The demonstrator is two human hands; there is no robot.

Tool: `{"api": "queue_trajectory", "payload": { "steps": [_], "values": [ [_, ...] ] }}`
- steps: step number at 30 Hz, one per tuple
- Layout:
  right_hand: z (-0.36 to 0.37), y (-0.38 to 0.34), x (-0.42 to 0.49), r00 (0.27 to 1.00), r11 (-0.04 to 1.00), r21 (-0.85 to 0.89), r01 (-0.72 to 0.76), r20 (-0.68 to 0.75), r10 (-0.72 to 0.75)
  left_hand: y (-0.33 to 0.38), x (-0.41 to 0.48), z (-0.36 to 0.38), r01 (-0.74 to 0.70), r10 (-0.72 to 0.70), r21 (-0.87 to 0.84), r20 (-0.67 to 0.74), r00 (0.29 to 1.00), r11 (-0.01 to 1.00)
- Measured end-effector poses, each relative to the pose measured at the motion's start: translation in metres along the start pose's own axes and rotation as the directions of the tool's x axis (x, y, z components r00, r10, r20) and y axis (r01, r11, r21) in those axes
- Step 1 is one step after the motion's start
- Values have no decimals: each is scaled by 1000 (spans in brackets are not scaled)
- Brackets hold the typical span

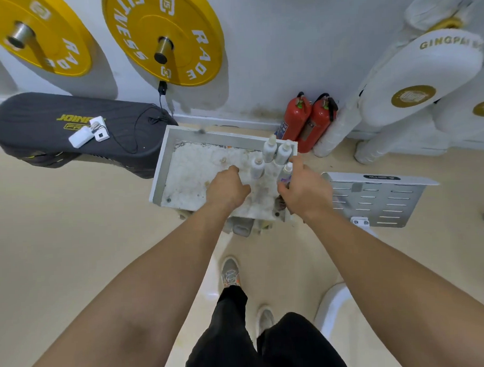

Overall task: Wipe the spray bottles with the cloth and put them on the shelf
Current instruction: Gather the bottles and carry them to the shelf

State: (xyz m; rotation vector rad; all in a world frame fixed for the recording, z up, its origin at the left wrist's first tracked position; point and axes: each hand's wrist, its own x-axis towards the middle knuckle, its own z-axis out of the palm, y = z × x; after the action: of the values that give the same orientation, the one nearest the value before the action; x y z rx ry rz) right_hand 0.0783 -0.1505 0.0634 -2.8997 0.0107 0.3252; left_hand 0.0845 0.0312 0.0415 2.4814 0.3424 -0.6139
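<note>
A white shelf top with a raised rim stands below me, its surface stained. Three white spray bottles stand upright at its far right corner: one, one and one. My right hand grips a fourth bottle with a purple label at the right edge of the shelf. My left hand hovers over the shelf's middle with its fingers curled, and nothing shows in it. No cloth is visible.
Two red fire extinguishers stand against the wall behind the shelf. A dark padded bench with white gadgets lies left. A grey perforated metal plate lies right. Yellow weight plates and white pads hang on the wall.
</note>
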Motion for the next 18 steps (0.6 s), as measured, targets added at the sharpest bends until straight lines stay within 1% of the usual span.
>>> {"api": "queue_trajectory", "payload": {
  "steps": [2, 4, 8, 10, 14, 18],
  "values": [
    [-2, -16, -14, 997, 998, 6, 68, 42, -68, -16, -23, 1, 30, -30, 13, 3, 1000, 999],
    [1, -33, -33, 985, 986, 11, 166, 46, -167, -34, -50, 3, 63, -63, 19, -8, 998, 998],
    [13, -63, -83, 943, 950, 25, 313, 109, -313, -79, -112, 20, 168, -174, -88, -68, 982, 982],
    [19, -78, -112, 920, 931, 17, 365, 149, -364, -104, -149, 31, 225, -234, -124, -55, 971, 966],
    [46, -109, -165, 845, 880, 30, 473, 265, -464, -162, -215, 51, 350, -355, -169, 3, 935, 921],
    [98, -144, -210, 748, 844, 53, 534, 435, -501, -224, -266, 77, 455, -460, -206, 30, 888, 866]
  ]
}}
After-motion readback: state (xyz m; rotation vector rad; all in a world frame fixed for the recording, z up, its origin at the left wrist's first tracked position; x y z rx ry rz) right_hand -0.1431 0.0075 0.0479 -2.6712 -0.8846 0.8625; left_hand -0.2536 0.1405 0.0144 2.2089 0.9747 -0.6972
